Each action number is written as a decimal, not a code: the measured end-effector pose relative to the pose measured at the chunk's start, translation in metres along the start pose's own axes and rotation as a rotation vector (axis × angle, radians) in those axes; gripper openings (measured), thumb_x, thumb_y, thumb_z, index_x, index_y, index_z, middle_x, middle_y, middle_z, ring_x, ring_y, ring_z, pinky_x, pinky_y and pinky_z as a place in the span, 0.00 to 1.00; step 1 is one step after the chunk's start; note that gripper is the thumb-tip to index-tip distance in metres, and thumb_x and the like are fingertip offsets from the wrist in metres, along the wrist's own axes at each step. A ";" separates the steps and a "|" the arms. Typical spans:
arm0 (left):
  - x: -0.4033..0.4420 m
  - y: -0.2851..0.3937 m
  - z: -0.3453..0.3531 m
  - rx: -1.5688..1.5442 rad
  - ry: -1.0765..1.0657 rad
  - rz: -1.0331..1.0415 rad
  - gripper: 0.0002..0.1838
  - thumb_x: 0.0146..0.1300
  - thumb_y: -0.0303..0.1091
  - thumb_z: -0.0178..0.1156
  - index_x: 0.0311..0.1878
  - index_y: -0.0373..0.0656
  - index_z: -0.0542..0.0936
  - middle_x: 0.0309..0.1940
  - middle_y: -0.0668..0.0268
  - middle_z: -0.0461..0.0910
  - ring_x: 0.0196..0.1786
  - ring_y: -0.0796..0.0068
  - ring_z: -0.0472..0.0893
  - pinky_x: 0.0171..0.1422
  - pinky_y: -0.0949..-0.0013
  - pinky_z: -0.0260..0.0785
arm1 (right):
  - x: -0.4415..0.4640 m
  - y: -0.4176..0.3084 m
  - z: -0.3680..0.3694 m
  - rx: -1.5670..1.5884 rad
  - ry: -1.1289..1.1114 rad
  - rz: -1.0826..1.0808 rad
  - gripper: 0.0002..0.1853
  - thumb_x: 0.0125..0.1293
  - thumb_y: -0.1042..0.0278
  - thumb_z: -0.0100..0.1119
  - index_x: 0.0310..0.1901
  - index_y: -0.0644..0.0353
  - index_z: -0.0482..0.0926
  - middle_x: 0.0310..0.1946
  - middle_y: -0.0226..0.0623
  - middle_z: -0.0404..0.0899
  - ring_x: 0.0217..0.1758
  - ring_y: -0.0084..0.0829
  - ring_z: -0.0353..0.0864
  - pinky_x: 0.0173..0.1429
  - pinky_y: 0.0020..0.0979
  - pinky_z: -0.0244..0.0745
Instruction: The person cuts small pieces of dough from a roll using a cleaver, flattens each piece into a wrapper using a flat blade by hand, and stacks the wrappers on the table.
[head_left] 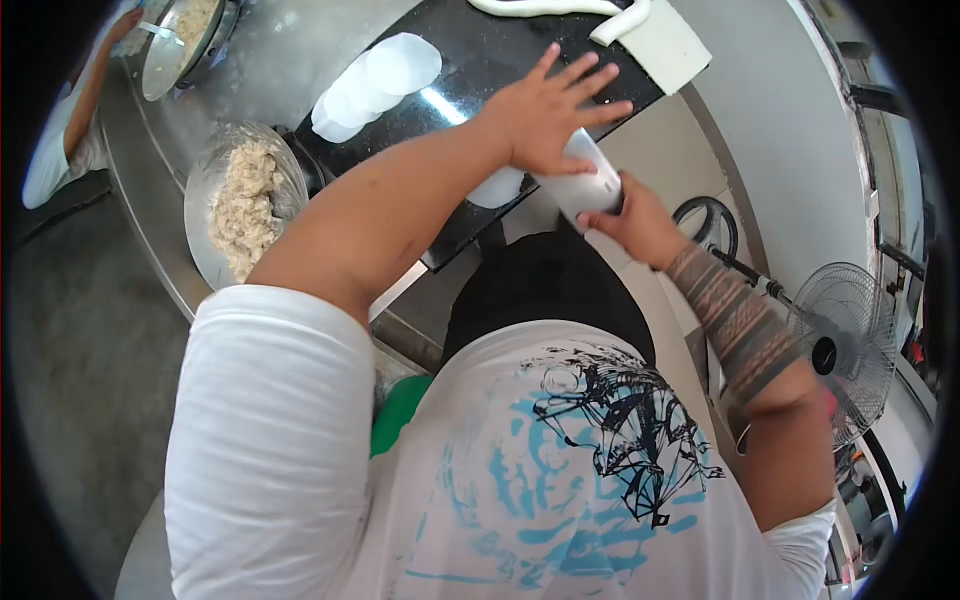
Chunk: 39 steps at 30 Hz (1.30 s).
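Apparently it's a pressing step: the right hand (640, 222) grips a broad metal blade (592, 192) at the black countertop's (470, 65) edge, the left hand (538, 122) splayed over it; even palm pressure seems needed next.

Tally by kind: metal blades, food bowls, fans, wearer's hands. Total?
Metal blade: 1
Food bowls: 2 (lower bowl, upper bowl)
Fan: 1
Wearer's hands: 2 (left hand, right hand)
Total: 6
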<state>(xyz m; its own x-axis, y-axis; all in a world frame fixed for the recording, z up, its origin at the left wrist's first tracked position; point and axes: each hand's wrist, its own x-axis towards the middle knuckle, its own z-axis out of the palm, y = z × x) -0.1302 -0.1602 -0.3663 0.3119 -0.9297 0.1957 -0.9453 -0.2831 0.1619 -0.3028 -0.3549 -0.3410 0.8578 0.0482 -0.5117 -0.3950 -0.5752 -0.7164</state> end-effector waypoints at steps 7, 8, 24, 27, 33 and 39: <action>-0.021 -0.027 -0.036 -0.022 0.053 0.044 0.52 0.63 0.71 0.66 0.88 0.68 0.61 0.91 0.54 0.49 0.91 0.44 0.50 0.89 0.29 0.40 | 0.007 -0.028 0.013 0.010 -0.001 -0.151 0.33 0.61 0.54 0.82 0.58 0.70 0.80 0.46 0.57 0.89 0.53 0.53 0.91 0.60 0.46 0.83; -0.034 -0.016 -0.033 -0.050 -0.034 0.031 0.52 0.63 0.71 0.66 0.88 0.69 0.60 0.91 0.54 0.49 0.91 0.44 0.49 0.89 0.29 0.40 | 0.000 -0.019 0.031 0.053 -0.009 -0.202 0.34 0.61 0.53 0.82 0.59 0.70 0.80 0.46 0.58 0.89 0.53 0.54 0.91 0.60 0.46 0.83; -0.032 -0.036 -0.039 -0.056 0.051 0.075 0.48 0.67 0.65 0.65 0.87 0.63 0.62 0.90 0.51 0.52 0.90 0.41 0.52 0.89 0.30 0.40 | 0.012 -0.043 0.018 0.014 -0.003 -0.094 0.31 0.64 0.50 0.80 0.53 0.71 0.82 0.45 0.60 0.88 0.53 0.58 0.89 0.59 0.48 0.83; -0.077 -0.013 -0.017 -0.062 -0.142 0.057 0.51 0.65 0.71 0.62 0.88 0.61 0.62 0.90 0.48 0.50 0.89 0.39 0.53 0.88 0.28 0.43 | -0.015 -0.016 0.079 0.068 0.010 -0.161 0.34 0.64 0.51 0.79 0.58 0.73 0.79 0.48 0.62 0.88 0.56 0.61 0.89 0.62 0.50 0.82; -0.003 0.011 0.001 -0.065 -0.083 0.193 0.49 0.67 0.72 0.61 0.88 0.67 0.61 0.91 0.54 0.50 0.90 0.47 0.53 0.90 0.32 0.40 | -0.029 0.025 0.062 0.179 0.115 0.004 0.34 0.64 0.52 0.81 0.60 0.71 0.77 0.49 0.60 0.88 0.55 0.57 0.89 0.60 0.48 0.83; 0.033 -0.024 0.003 0.060 0.241 -0.001 0.37 0.73 0.61 0.62 0.83 0.65 0.70 0.88 0.56 0.59 0.87 0.47 0.60 0.89 0.38 0.48 | 0.013 -0.006 -0.026 -0.029 0.102 -0.073 0.30 0.68 0.49 0.76 0.57 0.70 0.81 0.44 0.54 0.88 0.48 0.49 0.89 0.56 0.44 0.82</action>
<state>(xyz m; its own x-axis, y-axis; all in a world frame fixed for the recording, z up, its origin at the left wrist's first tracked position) -0.0972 -0.1846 -0.3664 0.3194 -0.8487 0.4215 -0.9469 -0.3037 0.1060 -0.2807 -0.3721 -0.3314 0.9136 0.0081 -0.4066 -0.3220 -0.5964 -0.7352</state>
